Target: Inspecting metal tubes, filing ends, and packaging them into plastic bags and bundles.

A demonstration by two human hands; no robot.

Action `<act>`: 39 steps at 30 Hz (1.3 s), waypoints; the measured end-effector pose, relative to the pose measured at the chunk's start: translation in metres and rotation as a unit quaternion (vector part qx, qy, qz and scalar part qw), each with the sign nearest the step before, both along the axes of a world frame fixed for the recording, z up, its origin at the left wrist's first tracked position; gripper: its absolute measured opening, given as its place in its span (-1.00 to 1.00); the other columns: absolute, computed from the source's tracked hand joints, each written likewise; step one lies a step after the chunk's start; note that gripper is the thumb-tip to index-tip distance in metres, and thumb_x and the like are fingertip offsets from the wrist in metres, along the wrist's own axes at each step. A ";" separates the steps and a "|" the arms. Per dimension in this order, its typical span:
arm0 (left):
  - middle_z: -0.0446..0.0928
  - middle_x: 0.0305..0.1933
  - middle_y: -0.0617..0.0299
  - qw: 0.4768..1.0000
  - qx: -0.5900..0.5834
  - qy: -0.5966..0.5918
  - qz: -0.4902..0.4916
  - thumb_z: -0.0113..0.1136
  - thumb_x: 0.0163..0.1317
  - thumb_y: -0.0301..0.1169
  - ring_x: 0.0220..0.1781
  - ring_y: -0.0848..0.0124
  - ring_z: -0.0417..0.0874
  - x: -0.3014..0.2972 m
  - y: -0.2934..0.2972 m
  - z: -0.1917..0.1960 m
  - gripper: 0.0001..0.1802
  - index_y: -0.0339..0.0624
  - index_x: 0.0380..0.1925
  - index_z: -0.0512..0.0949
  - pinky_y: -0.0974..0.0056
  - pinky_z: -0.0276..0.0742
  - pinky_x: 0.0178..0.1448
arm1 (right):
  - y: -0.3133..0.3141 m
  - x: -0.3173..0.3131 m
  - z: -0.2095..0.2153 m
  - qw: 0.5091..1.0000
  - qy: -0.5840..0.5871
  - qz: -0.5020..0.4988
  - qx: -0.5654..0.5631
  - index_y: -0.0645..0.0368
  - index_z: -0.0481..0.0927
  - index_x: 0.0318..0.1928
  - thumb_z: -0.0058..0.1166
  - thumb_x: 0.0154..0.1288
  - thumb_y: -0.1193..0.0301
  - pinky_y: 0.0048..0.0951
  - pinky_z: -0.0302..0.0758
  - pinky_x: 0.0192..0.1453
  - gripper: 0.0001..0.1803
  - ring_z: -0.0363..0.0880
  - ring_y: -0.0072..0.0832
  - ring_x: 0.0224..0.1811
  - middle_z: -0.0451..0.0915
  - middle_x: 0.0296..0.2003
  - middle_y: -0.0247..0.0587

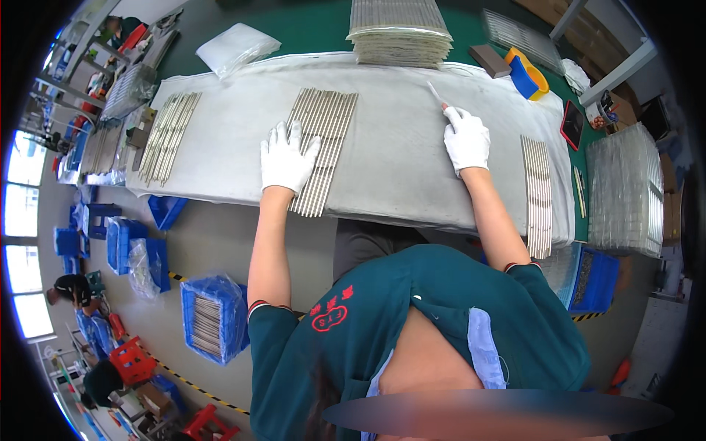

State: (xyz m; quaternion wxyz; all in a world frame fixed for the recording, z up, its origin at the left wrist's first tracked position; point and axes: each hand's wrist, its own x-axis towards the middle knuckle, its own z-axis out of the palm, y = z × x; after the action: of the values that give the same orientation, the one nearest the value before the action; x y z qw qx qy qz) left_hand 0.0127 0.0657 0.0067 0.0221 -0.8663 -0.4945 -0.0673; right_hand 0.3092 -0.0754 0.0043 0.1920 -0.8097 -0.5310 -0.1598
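Note:
In a white glove, my left hand lies flat with its fingers spread over the left edge of a row of thin metal rods. The rods rest side by side, slanting, on a pale cloth. Off to the right, my right hand, gloved too, is closed around a slim whitish pen-like tool that points away from me. A looser group of rods lies at the left of the cloth. Another narrow row sits at the right, beside my right forearm.
Stacked clear trays stand at the back edge, with a plastic bag to their left. A brown block, a blue-and-yellow ring-shaped object and a phone lie at right. Blue crates, one holding rods, stand on the floor.

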 end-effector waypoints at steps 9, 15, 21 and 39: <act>0.11 0.30 -0.15 1.000 0.000 0.006 -0.005 -0.27 0.17 0.20 0.32 -0.08 0.09 0.022 -0.028 0.005 -0.23 -0.09 0.23 0.22 -0.08 -0.13 0.35 | 0.027 -0.056 0.020 0.953 -0.033 0.300 -0.008 0.14 0.39 0.02 -0.06 0.13 0.18 -0.15 0.07 0.30 -0.53 0.17 -0.14 0.23 0.32 0.13 -0.09; 0.22 0.22 -0.19 0.998 0.053 -0.021 -0.035 -0.20 0.16 0.16 0.25 -0.08 0.18 0.039 -0.047 0.000 -0.28 -0.11 0.16 0.33 -0.14 -0.11 0.30 | 0.101 -0.081 0.006 0.906 -0.078 0.411 -0.062 0.09 0.29 0.19 -0.26 0.28 0.17 -0.19 -0.01 0.34 -0.50 0.15 -0.26 0.26 0.26 0.19 -0.15; 0.23 0.22 -0.13 0.998 0.048 -0.015 -0.022 -0.20 0.17 0.14 0.27 -0.02 0.18 0.009 -0.017 -0.002 -0.31 -0.09 0.16 0.32 -0.11 -0.07 0.30 | 0.150 -0.105 0.004 0.876 -0.076 0.461 -0.118 0.08 0.27 0.21 -0.35 0.30 0.11 -0.21 -0.01 0.34 -0.47 0.10 -0.27 0.30 0.23 0.22 -0.15; 0.28 0.17 -0.14 0.995 0.012 -0.087 -0.038 -0.10 0.20 -0.02 0.23 0.06 0.25 -0.030 0.005 0.007 -0.36 -0.39 0.07 0.33 0.11 0.08 0.31 | 0.213 -0.107 0.001 0.808 0.003 0.577 -0.124 0.10 0.25 0.21 -0.36 0.31 0.08 -0.25 -0.03 0.38 -0.45 0.08 -0.12 0.30 0.18 0.23 -0.07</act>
State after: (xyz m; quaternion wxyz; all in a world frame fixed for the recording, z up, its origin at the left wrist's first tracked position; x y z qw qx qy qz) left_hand -0.0172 0.0704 0.0135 -0.0130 -0.8750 -0.4603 -0.1497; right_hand 0.2020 0.1372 0.0054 0.1485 -0.3721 -0.9148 0.0503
